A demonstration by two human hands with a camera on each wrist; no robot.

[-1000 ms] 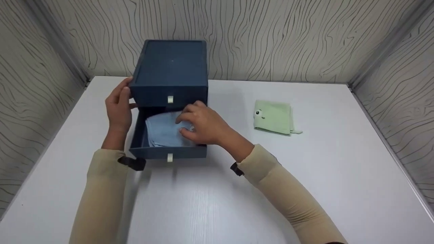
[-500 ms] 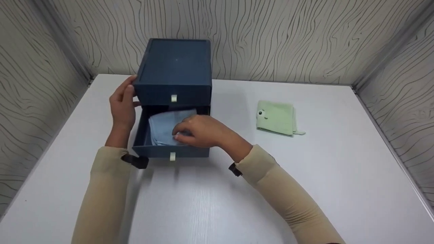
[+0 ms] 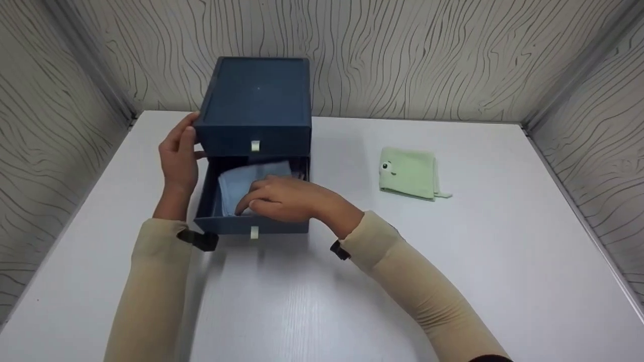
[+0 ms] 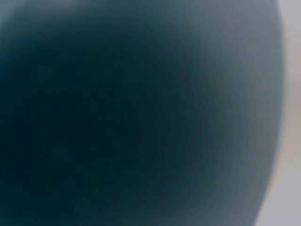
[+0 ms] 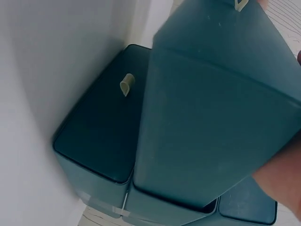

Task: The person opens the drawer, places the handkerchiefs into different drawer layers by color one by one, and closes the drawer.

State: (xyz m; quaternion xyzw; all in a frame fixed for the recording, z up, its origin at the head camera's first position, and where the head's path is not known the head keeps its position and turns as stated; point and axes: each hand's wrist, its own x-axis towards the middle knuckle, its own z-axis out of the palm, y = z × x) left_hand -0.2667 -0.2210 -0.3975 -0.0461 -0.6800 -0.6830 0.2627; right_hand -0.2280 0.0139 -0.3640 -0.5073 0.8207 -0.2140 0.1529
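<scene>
A dark blue drawer unit (image 3: pixel 255 98) stands at the back left, and one lower drawer (image 3: pixel 282 225) is pulled out. Inside it lies a folded light blue cloth (image 3: pixel 239 180). My left hand (image 3: pixel 178 162) rests against the unit's left side with its fingers loosely bent. Over the front of the drawer, my right hand (image 3: pixel 288 199) touches the cloth with a fingertip near the cloth's front left corner; its other fingers are partly hidden. The right wrist view shows the pulled-out drawer (image 5: pixel 211 127) from below, with part of my right hand (image 5: pixel 283 176) at its edge.
A folded light green cloth (image 3: pixel 412 173) with an eye and a small loop lies on the white table (image 3: pixel 483 241), right of the unit. Another drawer (image 5: pixel 101 117) is closed beneath the pulled-out one. Wood-patterned panels surround the table. A dark blurred surface (image 4: pixel 117 113) fills most of the left wrist view.
My right hand has moved left and lower, from above the cloth's right part toward its front left corner. The left hand keeps its place at the unit's side.
</scene>
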